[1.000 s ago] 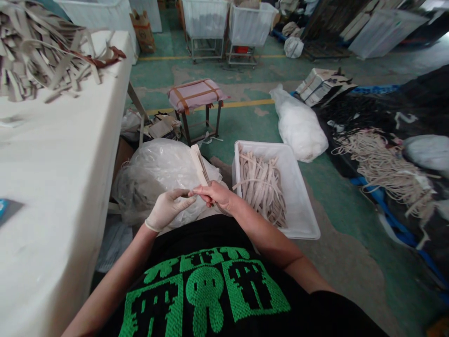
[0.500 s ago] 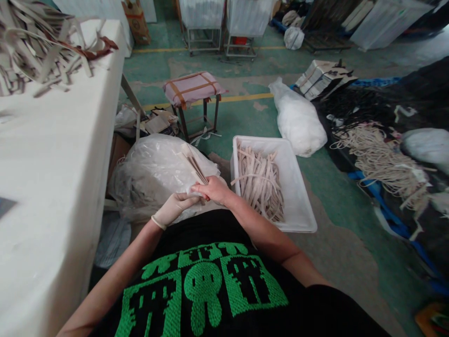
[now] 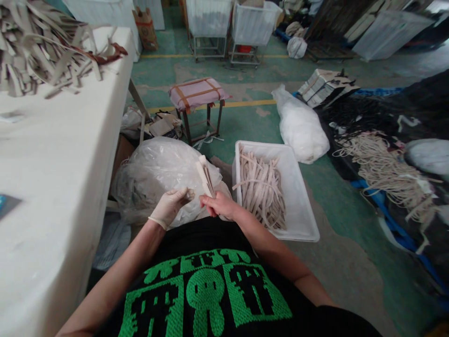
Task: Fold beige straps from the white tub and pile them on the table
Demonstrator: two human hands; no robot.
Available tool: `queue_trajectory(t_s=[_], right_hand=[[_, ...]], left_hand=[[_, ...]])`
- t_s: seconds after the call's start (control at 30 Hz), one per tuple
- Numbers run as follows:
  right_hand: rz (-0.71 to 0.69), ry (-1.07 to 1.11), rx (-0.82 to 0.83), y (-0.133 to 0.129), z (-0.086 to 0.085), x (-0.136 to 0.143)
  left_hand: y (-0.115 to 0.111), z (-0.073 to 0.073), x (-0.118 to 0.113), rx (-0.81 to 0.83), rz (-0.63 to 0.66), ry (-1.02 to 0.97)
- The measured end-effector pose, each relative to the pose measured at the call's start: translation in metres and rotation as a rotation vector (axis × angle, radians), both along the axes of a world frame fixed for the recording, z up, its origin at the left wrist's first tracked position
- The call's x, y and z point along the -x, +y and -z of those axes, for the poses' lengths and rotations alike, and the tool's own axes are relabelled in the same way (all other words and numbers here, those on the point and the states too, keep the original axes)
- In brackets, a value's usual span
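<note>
A small bundle of folded beige fabric strips [image 3: 206,176] stands up from the fist of my right hand [image 3: 220,204], which is closed round its lower end. To its left, apart from the bundle, is my left hand [image 3: 170,206] in a pale thin glove. Its fingertips are pinched together around a small, light-coloured bit that is too small to name. Below both hands is the black shirt front. Behind them bulges a large clear plastic bag [image 3: 164,159] with pale contents.
A white plastic bin [image 3: 301,206] holding tied beige strips [image 3: 261,187] stands at right. On the left is a white-covered table [image 3: 66,154] with heaped straps [image 3: 42,56]. Beyond are a padded stool [image 3: 198,93], a stuffed white bag [image 3: 303,128] and piled cords [image 3: 379,161].
My hands have come apart: the left has drawn away from the bundle, while the right still grips it, now slightly further right and more upright. The view has tilted slightly.
</note>
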State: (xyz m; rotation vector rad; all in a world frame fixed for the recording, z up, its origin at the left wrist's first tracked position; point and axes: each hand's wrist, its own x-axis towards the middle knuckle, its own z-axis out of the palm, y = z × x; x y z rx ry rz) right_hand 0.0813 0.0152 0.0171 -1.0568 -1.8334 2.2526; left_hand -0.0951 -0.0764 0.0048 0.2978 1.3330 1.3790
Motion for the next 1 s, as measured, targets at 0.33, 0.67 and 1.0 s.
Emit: queue_trajectory(t_s=[0.33, 0.67, 1.0], right_hand=[[-0.137, -0.059, 0.039, -0.028, 0.014, -0.006], [-0.145, -0.096, 0.058, -0.03, 0.021, -0.003], [-0.154, -0.111, 0.076, -0.027, 0.023, 0.003]], left_hand=[[0.02, -0.009, -0.002, -0.176, -0.295, -0.436], [0.027, -0.01, -0.007, -0.269, -0.326, -0.398], [0.014, -0.007, -0.014, -0.253, -0.149, -0.191]])
